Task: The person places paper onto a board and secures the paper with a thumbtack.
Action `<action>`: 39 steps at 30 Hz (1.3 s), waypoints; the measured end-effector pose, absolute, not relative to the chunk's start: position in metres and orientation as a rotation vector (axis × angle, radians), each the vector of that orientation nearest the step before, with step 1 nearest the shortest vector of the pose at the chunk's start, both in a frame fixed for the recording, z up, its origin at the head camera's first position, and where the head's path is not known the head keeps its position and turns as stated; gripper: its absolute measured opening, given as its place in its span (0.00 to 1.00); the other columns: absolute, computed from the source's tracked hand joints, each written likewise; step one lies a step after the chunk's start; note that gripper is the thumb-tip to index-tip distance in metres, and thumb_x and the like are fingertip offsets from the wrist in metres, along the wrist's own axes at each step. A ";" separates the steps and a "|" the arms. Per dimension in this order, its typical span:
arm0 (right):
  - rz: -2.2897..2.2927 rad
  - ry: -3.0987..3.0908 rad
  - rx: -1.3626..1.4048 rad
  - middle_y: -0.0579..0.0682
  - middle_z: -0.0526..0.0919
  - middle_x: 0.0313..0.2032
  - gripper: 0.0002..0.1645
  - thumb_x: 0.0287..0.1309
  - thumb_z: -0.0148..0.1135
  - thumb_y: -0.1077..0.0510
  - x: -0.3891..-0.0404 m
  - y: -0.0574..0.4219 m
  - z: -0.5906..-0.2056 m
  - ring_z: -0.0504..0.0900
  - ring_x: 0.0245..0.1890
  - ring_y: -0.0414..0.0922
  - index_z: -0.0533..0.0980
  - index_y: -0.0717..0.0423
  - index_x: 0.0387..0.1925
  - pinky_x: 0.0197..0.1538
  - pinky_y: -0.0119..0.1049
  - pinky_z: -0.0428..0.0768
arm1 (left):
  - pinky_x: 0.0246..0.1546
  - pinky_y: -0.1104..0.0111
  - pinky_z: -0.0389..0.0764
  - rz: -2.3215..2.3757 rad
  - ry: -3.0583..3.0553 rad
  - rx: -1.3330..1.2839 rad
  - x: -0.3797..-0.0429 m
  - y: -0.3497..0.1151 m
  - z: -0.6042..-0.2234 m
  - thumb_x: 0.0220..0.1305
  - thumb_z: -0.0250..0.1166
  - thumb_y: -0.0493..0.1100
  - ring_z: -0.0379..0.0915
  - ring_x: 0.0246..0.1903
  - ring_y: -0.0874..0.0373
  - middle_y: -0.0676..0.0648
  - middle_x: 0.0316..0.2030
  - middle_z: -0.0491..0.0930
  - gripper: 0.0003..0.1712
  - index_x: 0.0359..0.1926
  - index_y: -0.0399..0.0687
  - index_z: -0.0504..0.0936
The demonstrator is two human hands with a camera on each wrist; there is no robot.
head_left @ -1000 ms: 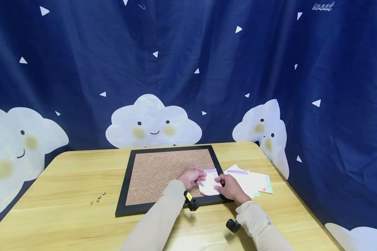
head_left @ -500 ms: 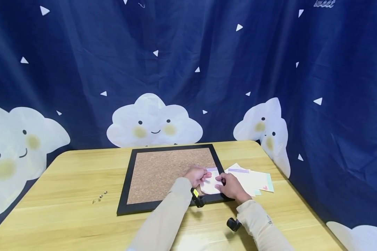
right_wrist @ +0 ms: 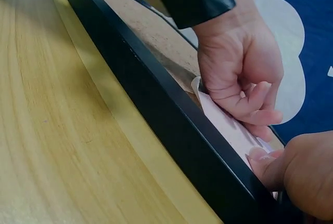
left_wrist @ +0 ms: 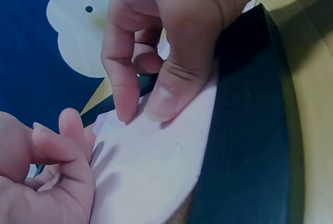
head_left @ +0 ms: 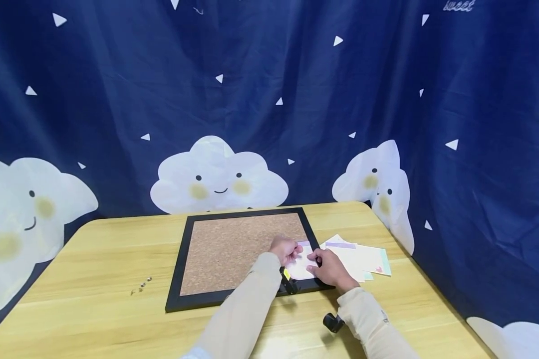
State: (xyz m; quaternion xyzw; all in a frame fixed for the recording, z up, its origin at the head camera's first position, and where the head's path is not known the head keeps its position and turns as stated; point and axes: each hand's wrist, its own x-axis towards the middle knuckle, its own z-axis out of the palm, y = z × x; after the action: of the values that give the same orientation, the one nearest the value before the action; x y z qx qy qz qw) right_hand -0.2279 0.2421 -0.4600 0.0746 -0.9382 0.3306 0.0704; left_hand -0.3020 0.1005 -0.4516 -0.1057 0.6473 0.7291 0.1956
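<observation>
A white paper sheet with a purple top strip (head_left: 299, 271) lies on the cork board (head_left: 229, 252), in its right front corner by the black frame. My left hand (head_left: 285, 249) is over the sheet's left side with its fingers curled, and in the left wrist view that hand (left_wrist: 57, 177) shows nothing between its fingertips; the inside of the palm is hidden. My right hand (head_left: 330, 268) reaches over the frame's right edge. Its thumb and index fingertip press on the sheet (left_wrist: 156, 156), slightly apart. The right wrist view shows the sheet's near corner (right_wrist: 196, 84) curling up.
Several overlapping papers (head_left: 359, 259) lie right of the board, one with a mint-green edge. Several small metallic tacks (head_left: 142, 285) are scattered on the wooden table (head_left: 94, 309) to the left. A dark blue curtain with clouds (head_left: 251, 65) hangs behind the table.
My left hand has shifted right across the sheet, its fingers staying curled. The right hand has kept its place on the sheet, and the board lies as before.
</observation>
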 end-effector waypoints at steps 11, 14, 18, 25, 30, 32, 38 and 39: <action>1.009 -2.816 0.227 0.49 0.75 0.29 0.12 0.47 0.73 0.66 -0.228 0.241 -0.460 0.71 0.33 0.45 0.82 0.60 0.36 0.42 0.42 0.73 | 0.11 0.79 0.66 2.001 1.943 -0.375 -0.302 0.104 -0.444 0.52 0.56 0.19 0.63 0.11 0.65 0.48 0.14 0.72 0.08 0.25 0.28 0.80; 1.010 -2.816 0.235 0.48 0.74 0.29 0.12 0.46 0.73 0.67 -0.228 0.242 -0.460 0.71 0.33 0.45 0.82 0.60 0.36 0.41 0.42 0.73 | 0.11 0.78 0.66 1.917 2.031 -0.390 -0.304 0.105 -0.443 0.50 0.60 0.20 0.63 0.11 0.63 0.48 0.13 0.71 0.08 0.22 0.31 0.79; 0.994 -2.811 0.255 0.48 0.74 0.28 0.12 0.46 0.74 0.67 -0.228 0.241 -0.463 0.71 0.33 0.45 0.82 0.60 0.36 0.41 0.42 0.73 | 0.11 0.77 0.66 1.861 2.076 -0.411 -0.305 0.105 -0.445 0.48 0.62 0.21 0.61 0.12 0.63 0.49 0.14 0.68 0.09 0.20 0.33 0.76; 0.988 -2.800 0.243 0.48 0.74 0.28 0.12 0.46 0.73 0.67 -0.228 0.242 -0.463 0.71 0.33 0.45 0.82 0.60 0.35 0.40 0.41 0.73 | 0.12 0.77 0.65 1.874 2.062 -0.437 -0.307 0.106 -0.444 0.50 0.63 0.20 0.60 0.11 0.62 0.47 0.16 0.68 0.09 0.21 0.33 0.74; 0.996 -2.797 0.244 0.48 0.74 0.28 0.12 0.46 0.73 0.67 -0.228 0.241 -0.463 0.70 0.32 0.44 0.82 0.60 0.35 0.39 0.40 0.72 | 0.12 0.77 0.65 1.856 2.082 -0.453 -0.307 0.108 -0.442 0.52 0.65 0.21 0.60 0.11 0.63 0.45 0.19 0.70 0.09 0.23 0.31 0.75; 0.993 -2.798 0.247 0.48 0.74 0.28 0.12 0.46 0.73 0.67 -0.228 0.241 -0.463 0.70 0.32 0.43 0.82 0.60 0.35 0.39 0.40 0.73 | 0.11 0.77 0.65 1.815 2.115 -0.450 -0.308 0.108 -0.440 0.52 0.66 0.22 0.59 0.10 0.64 0.45 0.18 0.70 0.09 0.23 0.31 0.75; 0.992 -2.791 0.254 0.47 0.74 0.28 0.11 0.46 0.73 0.66 -0.229 0.242 -0.464 0.70 0.31 0.43 0.82 0.60 0.35 0.39 0.40 0.72 | 0.09 0.77 0.66 1.579 2.282 -0.322 -0.312 0.110 -0.438 0.52 0.66 0.23 0.59 0.08 0.63 0.49 0.09 0.64 0.13 0.17 0.33 0.73; 0.994 -2.792 0.254 0.47 0.73 0.27 0.11 0.46 0.73 0.66 -0.229 0.242 -0.464 0.70 0.31 0.43 0.82 0.60 0.35 0.39 0.40 0.72 | 0.09 0.77 0.66 1.549 2.300 -0.297 -0.313 0.110 -0.438 0.52 0.66 0.22 0.59 0.07 0.63 0.49 0.09 0.64 0.14 0.16 0.33 0.72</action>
State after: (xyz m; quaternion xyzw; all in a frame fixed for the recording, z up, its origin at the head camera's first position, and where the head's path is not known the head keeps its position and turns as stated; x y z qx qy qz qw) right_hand -0.2288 0.2419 -0.4640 0.0851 -0.9354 0.3329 0.0837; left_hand -0.3131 0.1101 -0.4379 -0.1050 0.8120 0.5467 0.1755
